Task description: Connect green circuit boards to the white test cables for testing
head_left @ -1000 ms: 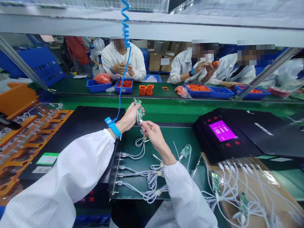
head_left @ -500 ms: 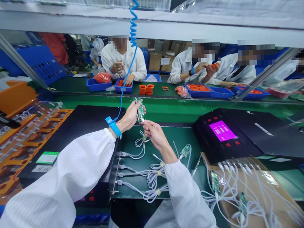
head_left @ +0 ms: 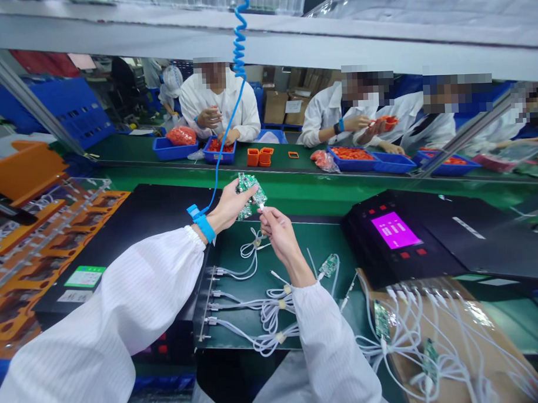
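My left hand [head_left: 231,205], with a blue wrist strap [head_left: 203,227] on its wrist, grips green circuit boards. One circuit board [head_left: 259,195] slants down to the right under the thumb, and another board [head_left: 244,212] shows behind it. Fingers of my right hand [head_left: 279,231] pinch a white cable plug [head_left: 261,207] at the slanted board's lower end. Whether the plug is fully seated is too small to tell. Below the hands, bundled white cables [head_left: 271,319] run from a black box [head_left: 164,228]. A further circuit board [head_left: 328,265] lies to the right of my right wrist.
A black tester with a magenta screen [head_left: 396,229] stands at right. Cabled boards lie on cardboard [head_left: 459,353] below it. Orange fixtures [head_left: 29,280] are at left. Across the bench, co-workers handle orange parts beside blue bins [head_left: 393,162]. A coiled blue cord [head_left: 239,44] hangs ahead.
The boards in my left hand have fanned apart, one now slanting right. My right hand has shifted slightly right and up with the plug. A co-worker's orange part has moved slightly.
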{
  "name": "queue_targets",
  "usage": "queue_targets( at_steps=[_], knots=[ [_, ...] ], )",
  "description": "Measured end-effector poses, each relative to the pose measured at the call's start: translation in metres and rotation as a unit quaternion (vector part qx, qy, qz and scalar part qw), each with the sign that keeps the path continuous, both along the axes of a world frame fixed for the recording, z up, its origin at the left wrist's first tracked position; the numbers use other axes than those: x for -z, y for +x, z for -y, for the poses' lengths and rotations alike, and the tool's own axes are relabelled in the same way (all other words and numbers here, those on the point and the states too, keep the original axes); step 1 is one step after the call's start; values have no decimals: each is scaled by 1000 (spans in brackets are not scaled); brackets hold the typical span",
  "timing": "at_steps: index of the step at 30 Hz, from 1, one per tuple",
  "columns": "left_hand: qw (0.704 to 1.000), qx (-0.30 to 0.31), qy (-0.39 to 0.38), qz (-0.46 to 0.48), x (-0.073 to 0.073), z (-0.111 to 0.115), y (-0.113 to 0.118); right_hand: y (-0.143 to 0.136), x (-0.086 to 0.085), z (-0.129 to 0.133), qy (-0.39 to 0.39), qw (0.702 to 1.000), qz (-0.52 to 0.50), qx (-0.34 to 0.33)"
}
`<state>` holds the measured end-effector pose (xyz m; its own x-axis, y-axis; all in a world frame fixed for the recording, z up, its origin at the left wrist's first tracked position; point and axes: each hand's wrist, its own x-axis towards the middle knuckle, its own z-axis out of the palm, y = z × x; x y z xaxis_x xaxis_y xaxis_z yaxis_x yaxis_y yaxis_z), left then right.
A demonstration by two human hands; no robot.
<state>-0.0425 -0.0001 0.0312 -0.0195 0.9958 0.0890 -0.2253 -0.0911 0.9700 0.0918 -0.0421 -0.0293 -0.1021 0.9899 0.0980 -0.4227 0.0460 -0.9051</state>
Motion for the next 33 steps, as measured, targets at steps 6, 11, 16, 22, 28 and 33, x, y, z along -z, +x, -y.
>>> queue_targets(
  at_steps=[6,11,16,22,28,33],
  knots=[
    [999,-37,-20,15,-1,2,-1,3,6,1,-5,999,10,45],
    [1000,-23,-15,7,0,2,-2,4,9,1,2,999,4,45],
    [999,-31,-33,7,0,1,-3,3,10,1,3,999,4,54],
    [998,-27,-50,9,-1,1,-3,3,10,4,0,999,-13,51],
    [997,-2,-79,23,-1,0,-3,3,10,3,-2,998,-20,52],
    [996,0,-84,11,0,-1,-5,4,11,2,-3,997,-25,69]
  ],
)
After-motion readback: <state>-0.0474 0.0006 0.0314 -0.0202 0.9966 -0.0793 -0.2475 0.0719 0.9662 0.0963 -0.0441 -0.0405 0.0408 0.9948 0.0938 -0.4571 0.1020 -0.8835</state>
